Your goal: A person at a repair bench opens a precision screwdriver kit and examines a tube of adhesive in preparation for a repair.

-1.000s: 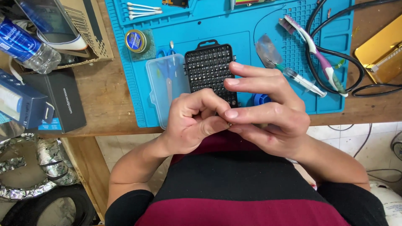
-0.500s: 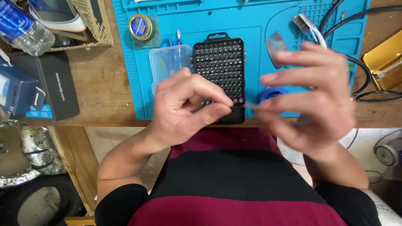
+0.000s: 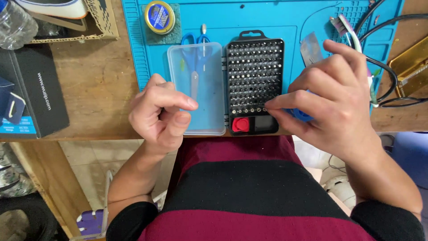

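Surface: wooden workbench [image 3: 96, 85] with a blue work mat [image 3: 276, 20] on it, seen from above.
Bit case: black screwdriver bit case [image 3: 254, 71] lies open at the near edge of the mat, its rows full of small bits; a red piece sits in its lowest compartment.
Lid: clear plastic lid [image 3: 196, 87] is just left of the bit case, touching it, with blue scissors [image 3: 195, 49] seen through it.
Right hand: right hand [image 3: 332, 100] is at the right edge of the bit case; thumb and forefinger are pressed together at the lowest row of bits. Whether a bit is between them, I cannot tell. A blue thing is partly hidden under the palm.
Left hand: left hand [image 3: 160, 111] is over the lower left corner of the lid, fingers curled loosely toward the thumb, holding nothing that I can see.
Doing it well: I judge the pinch should stay on one bit only and move straight up and down.
Around: round tin [image 3: 159, 17] is behind the lid; toothbrush [image 3: 352, 38] and black cables [image 3: 383, 67] are right of the case.
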